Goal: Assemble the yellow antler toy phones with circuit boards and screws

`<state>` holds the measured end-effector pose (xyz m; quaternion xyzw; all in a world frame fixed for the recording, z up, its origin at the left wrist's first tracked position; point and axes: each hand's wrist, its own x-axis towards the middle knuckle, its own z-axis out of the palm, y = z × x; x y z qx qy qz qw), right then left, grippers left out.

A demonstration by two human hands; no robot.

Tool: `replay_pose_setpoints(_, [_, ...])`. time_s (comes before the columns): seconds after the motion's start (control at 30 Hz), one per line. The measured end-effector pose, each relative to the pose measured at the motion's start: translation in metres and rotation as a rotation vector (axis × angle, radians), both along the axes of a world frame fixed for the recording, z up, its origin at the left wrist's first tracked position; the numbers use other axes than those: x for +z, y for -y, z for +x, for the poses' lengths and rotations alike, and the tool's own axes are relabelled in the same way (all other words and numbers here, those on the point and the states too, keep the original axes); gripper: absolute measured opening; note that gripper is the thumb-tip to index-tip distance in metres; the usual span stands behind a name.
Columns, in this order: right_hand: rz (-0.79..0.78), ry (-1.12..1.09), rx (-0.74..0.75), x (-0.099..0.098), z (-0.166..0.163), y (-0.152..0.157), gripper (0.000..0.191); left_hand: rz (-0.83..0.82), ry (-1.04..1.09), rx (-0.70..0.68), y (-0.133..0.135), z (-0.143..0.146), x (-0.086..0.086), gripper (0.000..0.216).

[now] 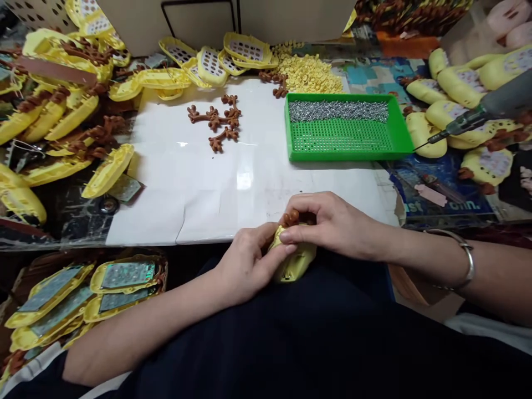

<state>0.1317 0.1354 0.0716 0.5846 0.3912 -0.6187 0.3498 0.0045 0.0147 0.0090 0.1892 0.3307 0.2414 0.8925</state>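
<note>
Close to my body, at the front edge of the table, both hands hold a yellow plastic toy casing [296, 265]. My left hand [249, 260] is closed round its left side, the thumb lying across the surface. My right hand [328, 224] pinches the upper end, where a brown knobbly plastic piece [291, 216] sticks up between the fingers. The fingers hide part of the casing. Several loose brown branch-shaped pieces [216, 119] lie on the white table sheet [166, 183] beyond my hands.
A green tray [349, 155] holds small metal screws [336, 111]. Behind it is a heap of tiny yellow parts [310, 75]. An electric screwdriver [461, 119] hangs at the right beside yellow casings [461, 86]. More casings [108, 172] pile up at left; a box below holds casings with circuit boards [124, 275].
</note>
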Motion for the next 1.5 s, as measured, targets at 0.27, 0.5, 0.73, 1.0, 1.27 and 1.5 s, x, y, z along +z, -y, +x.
replay_pose_setpoints(0.27, [-0.006,0.066,-0.306,0.012,0.008,0.001,0.025,-0.067,0.021,0.188,0.008,-0.009,-0.004,0.015])
replay_pose_setpoints(0.5, [0.081,0.05,-0.365,0.02,0.016,0.017,0.02,-0.02,-0.009,0.163,0.005,-0.009,-0.002,0.018])
replay_pose_setpoints(0.73, [0.271,0.018,-0.299,0.014,0.011,0.027,0.026,0.056,-0.12,0.238,0.008,-0.006,-0.005,0.019])
replay_pose_setpoints(1.0, [0.167,0.089,-0.572,0.004,0.027,0.027,0.037,-0.185,0.042,0.173,0.009,0.001,-0.01,0.035])
replay_pose_setpoints(1.27, [0.161,-0.094,0.09,0.007,0.012,0.005,0.02,0.073,-0.021,0.013,0.0,0.001,-0.003,0.02])
replay_pose_setpoints(1.5, [0.277,-0.127,0.151,0.003,0.005,0.011,0.014,0.16,-0.111,0.028,0.0,0.005,0.0,0.012])
